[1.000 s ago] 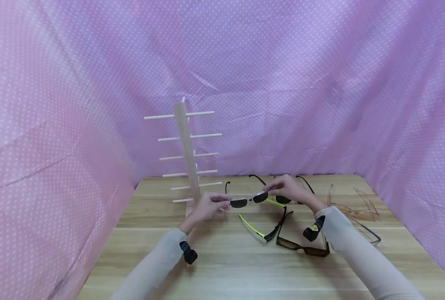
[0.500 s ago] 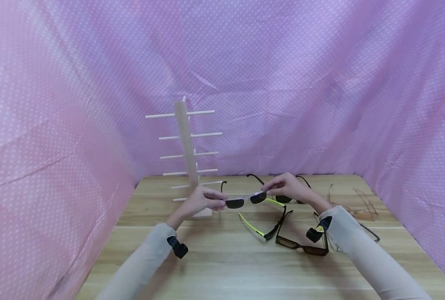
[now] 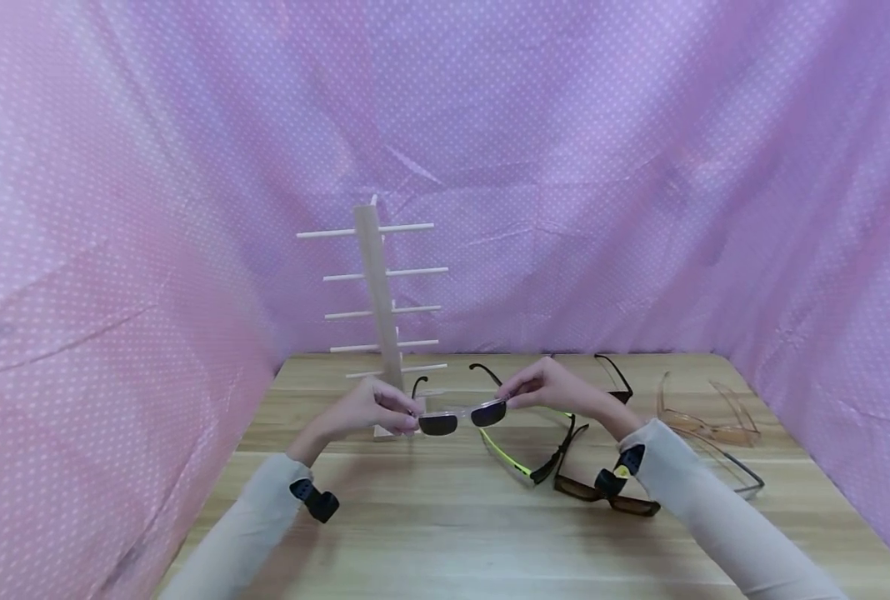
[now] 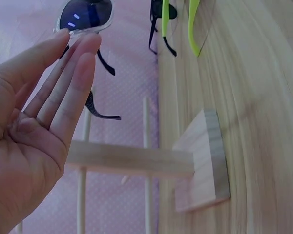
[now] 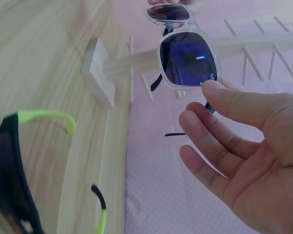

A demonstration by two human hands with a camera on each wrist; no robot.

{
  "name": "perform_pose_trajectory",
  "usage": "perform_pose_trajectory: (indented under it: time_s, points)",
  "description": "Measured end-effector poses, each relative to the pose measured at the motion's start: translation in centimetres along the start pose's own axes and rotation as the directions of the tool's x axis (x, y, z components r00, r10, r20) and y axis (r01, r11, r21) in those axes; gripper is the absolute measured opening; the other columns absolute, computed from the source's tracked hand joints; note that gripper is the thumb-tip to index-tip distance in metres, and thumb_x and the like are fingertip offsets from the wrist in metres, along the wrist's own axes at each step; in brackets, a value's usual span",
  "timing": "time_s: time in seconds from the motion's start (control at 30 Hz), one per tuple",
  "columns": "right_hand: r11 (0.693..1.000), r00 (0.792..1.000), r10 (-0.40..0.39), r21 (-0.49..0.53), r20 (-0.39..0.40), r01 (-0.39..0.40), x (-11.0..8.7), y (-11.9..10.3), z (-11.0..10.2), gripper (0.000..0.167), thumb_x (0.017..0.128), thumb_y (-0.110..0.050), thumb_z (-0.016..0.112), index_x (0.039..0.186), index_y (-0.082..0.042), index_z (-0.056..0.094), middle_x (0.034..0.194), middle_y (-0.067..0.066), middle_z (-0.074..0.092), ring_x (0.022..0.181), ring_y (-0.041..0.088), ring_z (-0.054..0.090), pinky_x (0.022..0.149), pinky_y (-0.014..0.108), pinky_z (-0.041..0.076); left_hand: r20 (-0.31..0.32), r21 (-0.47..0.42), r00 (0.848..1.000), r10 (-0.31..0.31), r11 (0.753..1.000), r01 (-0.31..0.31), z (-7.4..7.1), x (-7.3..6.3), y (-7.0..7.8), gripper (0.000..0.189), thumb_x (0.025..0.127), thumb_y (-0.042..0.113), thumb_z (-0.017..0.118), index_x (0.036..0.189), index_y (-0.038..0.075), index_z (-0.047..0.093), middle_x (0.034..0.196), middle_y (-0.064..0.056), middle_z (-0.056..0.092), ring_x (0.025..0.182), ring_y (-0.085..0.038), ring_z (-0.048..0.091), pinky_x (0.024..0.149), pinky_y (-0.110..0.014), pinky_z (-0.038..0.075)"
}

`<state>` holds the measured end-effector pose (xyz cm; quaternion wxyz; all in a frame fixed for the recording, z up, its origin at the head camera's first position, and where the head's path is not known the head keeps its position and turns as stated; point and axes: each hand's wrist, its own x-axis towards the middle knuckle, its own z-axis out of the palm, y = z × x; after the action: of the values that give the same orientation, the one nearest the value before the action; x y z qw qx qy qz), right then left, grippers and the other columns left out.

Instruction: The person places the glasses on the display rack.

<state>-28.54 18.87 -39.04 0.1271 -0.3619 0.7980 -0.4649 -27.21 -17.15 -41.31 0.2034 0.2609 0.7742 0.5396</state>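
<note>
Sunglasses (image 3: 438,424) with a clear frame and dark lenses are held up between both hands, lenses facing the person and temples stretching away. My left hand (image 3: 370,408) pinches their left end between thumb and fingers; my right hand (image 3: 553,387) pinches the right end. In the right wrist view, the thumb lies at the corner of a bluish lens (image 5: 189,59). The left wrist view shows the left fingertips at the frame's edge. Behind the left hand stands a wooden glasses rack (image 3: 373,275) with several bare crossbars; its lower bars and base are partly hidden by that hand.
To the right on the wooden table (image 3: 445,533) lie black sunglasses with neon yellow temples (image 3: 516,462), brown sunglasses (image 3: 576,489), peach see-through glasses (image 3: 730,433), thin grey-framed glasses (image 3: 748,486) and black glasses (image 3: 622,393) at the back. A pink dotted cloth (image 3: 535,167) surrounds the table.
Both hands have carried the clear-framed sunglasses left and slightly toward the person, to just in front of the rack's lower part. Their grip stays the same.
</note>
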Motion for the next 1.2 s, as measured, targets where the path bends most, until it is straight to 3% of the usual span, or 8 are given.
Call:
perform_pose_trajectory:
  time_s: [0.2,0.4,0.57,0.73,0.87,1.2]
  points:
    - [0.999,0.999,-0.033,0.012,0.034,0.032,1.0,-0.8,1.1,0.02,0.089,0.001,0.074,0.109,0.006,0.076,0.108,0.022,0.076,0.089,0.013,0.072,0.079,0.023,0.063,0.027,0.057,0.999,-0.042,0.998,0.04,-1.0,-1.5,0.4,0.023,0.089,0.011,0.079,0.108,-0.002,0.077,0.092,-0.01,0.08,0.078,-0.014,0.075,0.072,-0.036,0.066]
    - [0.999,0.998,-0.025,0.044,0.056,0.023,1.5,-1.3,2.2,0.021,0.089,0.002,0.075,0.109,0.005,0.076,0.109,0.022,0.076,0.09,0.015,0.073,0.08,0.023,0.063,0.077,0.062,0.996,-0.041,0.997,0.037,-1.7,-2.7,0.5,0.026,0.089,0.013,0.079,0.109,-0.004,0.076,0.092,-0.009,0.08,0.08,-0.017,0.077,0.074,-0.039,0.066]
    - [0.999,0.998,-0.03,0.043,0.05,0.028,2.3,-1.2,3.7,0.02,0.089,-0.001,0.075,0.109,0.003,0.076,0.109,0.019,0.076,0.089,0.014,0.073,0.079,0.022,0.062,0.077,0.068,0.996,-0.045,0.997,0.04,-2.8,-4.1,0.4,0.026,0.09,0.011,0.078,0.111,-0.004,0.076,0.096,-0.013,0.079,0.081,-0.019,0.077,0.074,-0.044,0.066]
    - [0.998,0.999,-0.027,0.052,0.028,0.025,3.3,-1.2,5.0,0.019,0.091,-0.004,0.075,0.109,0.002,0.077,0.105,0.018,0.077,0.088,0.01,0.071,0.079,0.02,0.061,0.06,0.064,0.996,-0.059,0.996,0.055,-4.1,-5.3,0.5,0.024,0.09,0.009,0.077,0.11,-0.004,0.075,0.095,-0.015,0.079,0.08,-0.019,0.077,0.077,-0.05,0.065]
    - [0.997,0.999,-0.041,0.06,0.03,0.039,4.1,-1.3,5.3,0.018,0.092,-0.004,0.074,0.109,0.001,0.077,0.102,0.017,0.078,0.086,0.008,0.07,0.075,0.019,0.058,0.039,0.058,0.997,-0.071,0.996,0.069,-4.8,-5.9,0.6,0.026,0.091,0.009,0.076,0.111,-0.008,0.073,0.096,-0.017,0.079,0.08,-0.018,0.077,0.078,-0.045,0.066]
    - [0.992,0.999,0.022,0.128,-0.03,-0.018,6.2,-1.5,5.7,0.023,0.094,-0.008,0.073,0.116,-0.002,0.075,0.118,0.014,0.075,0.105,0.015,0.071,0.093,0.028,0.059,-0.099,-0.007,0.994,-0.047,0.999,0.047,-5.9,-6.7,0.7,0.033,0.092,0.009,0.075,0.117,-0.012,0.069,0.097,-0.017,0.079,0.087,-0.027,0.078,0.079,-0.041,0.066]
